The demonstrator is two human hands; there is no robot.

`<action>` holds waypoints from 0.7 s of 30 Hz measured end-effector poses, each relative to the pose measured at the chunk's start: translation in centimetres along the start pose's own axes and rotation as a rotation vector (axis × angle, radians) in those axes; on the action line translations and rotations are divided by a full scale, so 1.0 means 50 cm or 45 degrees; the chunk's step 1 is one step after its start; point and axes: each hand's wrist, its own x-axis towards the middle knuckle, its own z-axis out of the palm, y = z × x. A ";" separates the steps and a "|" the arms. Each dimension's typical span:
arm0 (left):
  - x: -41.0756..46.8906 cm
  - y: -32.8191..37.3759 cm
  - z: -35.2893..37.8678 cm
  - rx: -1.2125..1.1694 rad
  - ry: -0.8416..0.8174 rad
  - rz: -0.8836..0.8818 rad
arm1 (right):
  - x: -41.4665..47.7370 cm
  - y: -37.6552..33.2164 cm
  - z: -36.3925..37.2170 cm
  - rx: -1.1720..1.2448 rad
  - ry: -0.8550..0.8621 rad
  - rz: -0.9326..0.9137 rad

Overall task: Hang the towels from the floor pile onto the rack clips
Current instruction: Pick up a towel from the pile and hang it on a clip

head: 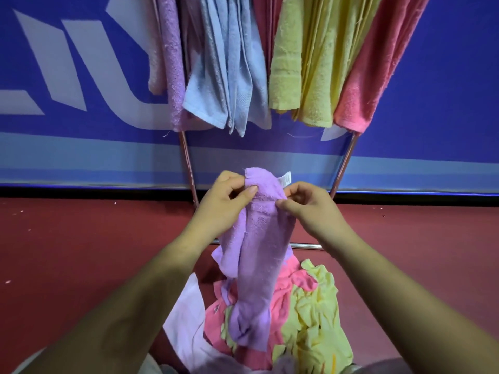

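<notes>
Nearest, at the bottom edge, the floor pile (283,314) lies on the red floor (81,252): a pink towel (282,303) in the middle, a crumpled yellow towel (317,306) on its right, and a pale white cloth (186,319) on its left. The lower end of a purple towel (256,252) trails onto this pile, while its upper end is lifted above it.

Both forearms reach in from the near corners. The left grip (229,197) has its thumb and curled fingers pinching the towel's top left edge. The right grip (305,205) pinches the top right edge in the same way, fingers bent in around the cloth. The two are close together, with a narrow band of towel between them. A small white label (285,180) sticks up from the top hem, just beyond the right grip.

Just past the pile, the rack (307,246) shows a low metal crossbar and two slanted legs rising to the far side. Higher up hang a lilac towel (172,63), blue towels (232,71), yellow-green towels (302,63) and a coral towel (372,71), left to right, packed side by side. The clips themselves are out of frame. Farthest back stands a blue wall (445,90) with large white shapes at the left.
</notes>
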 end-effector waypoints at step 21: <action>0.003 0.015 0.012 -0.263 -0.286 -0.048 | -0.017 -0.023 -0.035 0.007 -0.278 -0.071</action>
